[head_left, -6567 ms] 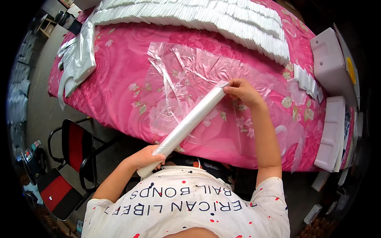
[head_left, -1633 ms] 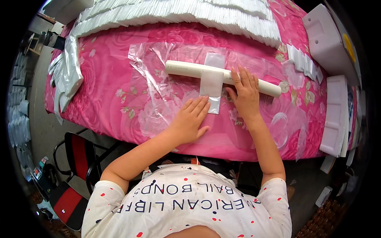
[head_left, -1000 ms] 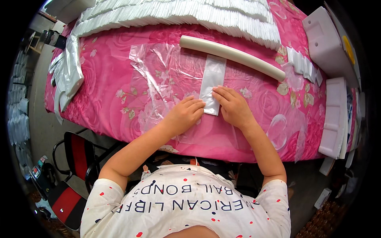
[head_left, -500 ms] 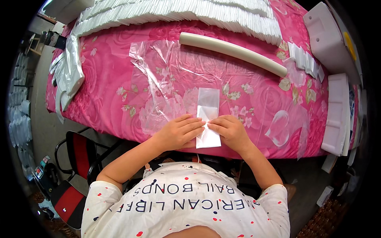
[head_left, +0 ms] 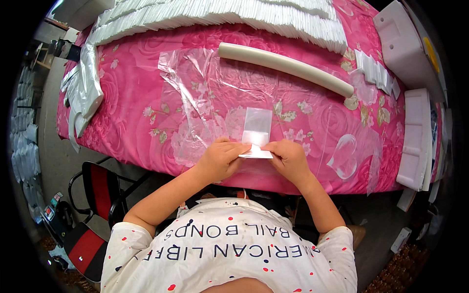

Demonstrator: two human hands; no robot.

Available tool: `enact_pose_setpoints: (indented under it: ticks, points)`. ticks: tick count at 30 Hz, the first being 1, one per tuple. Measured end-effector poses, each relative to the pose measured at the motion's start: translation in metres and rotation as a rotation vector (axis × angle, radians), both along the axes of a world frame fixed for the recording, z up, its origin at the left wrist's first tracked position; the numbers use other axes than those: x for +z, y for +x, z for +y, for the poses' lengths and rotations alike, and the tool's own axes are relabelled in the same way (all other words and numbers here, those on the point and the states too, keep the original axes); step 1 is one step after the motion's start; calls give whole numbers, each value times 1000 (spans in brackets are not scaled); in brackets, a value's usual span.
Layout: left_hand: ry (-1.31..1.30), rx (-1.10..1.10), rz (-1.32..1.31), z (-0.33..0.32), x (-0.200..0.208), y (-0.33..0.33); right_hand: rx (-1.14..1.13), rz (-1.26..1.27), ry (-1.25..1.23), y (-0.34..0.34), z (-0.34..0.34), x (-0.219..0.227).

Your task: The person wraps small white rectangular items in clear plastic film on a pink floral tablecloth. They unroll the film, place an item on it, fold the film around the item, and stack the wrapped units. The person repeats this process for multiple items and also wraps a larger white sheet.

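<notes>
A narrow white plastic bag [head_left: 257, 122] lies near the table's front edge, its far part flat and translucent. Its near end is bent up and over, making a fold between my hands. My left hand [head_left: 222, 157] pinches the fold's left corner, fingers curled under. On the opposite corner, my right hand [head_left: 288, 157] grips with its thumb toward the middle. Beneath the bag spreads a clear plastic sheet [head_left: 195, 93] over the pink flowered tablecloth [head_left: 127, 107].
A long cream tube [head_left: 286, 66] lies beyond my hands. Long rows of folded white packets [head_left: 220, 17] line the far side, and a smaller group [head_left: 373, 73] stands at right beside white foam boxes [head_left: 413, 141]. White plastic bags [head_left: 88, 93] hang at the left edge. A red-black chair [head_left: 100, 190] stands left.
The near end of the bag, flat before, is now folded up and away from me. Both hands have gone from lying flat on it to gripping the fold's corners.
</notes>
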State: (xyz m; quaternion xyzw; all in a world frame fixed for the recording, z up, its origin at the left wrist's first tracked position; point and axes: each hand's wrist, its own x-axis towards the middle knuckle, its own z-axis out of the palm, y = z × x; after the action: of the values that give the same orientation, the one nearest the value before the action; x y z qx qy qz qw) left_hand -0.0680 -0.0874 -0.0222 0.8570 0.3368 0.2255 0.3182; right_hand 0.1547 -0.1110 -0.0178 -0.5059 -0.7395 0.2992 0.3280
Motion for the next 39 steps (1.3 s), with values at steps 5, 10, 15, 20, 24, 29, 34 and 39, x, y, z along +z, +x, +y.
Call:
enact_pose_setpoints:
  ticks: [5,10,15,20,24,29,34,39]
  points:
    - [-420,402,-69,9,4,20,-243,-45,-395,-13,14,14]
    - [-495,461,31,30,12,27,-300,-123,-544,-14,30,9]
    - [-111,375,79,30,16,26,-295,-139,-685,-14,40,17]
    - [263,94,156,19,-1,42,-282,-130,-726,-13,44,14]
    - [221,77,311,16,-4,56,-274,-171,-705,-11,47,13]
    - [222,95,347,16,-15,58,-298,-151,-771,-14,48,18]
    - [206,68,315,18,-17,58,-323,-162,-683,-15,43,11]
    - [227,68,327,17,-18,59,-371,-349,-437,-23,27,17]
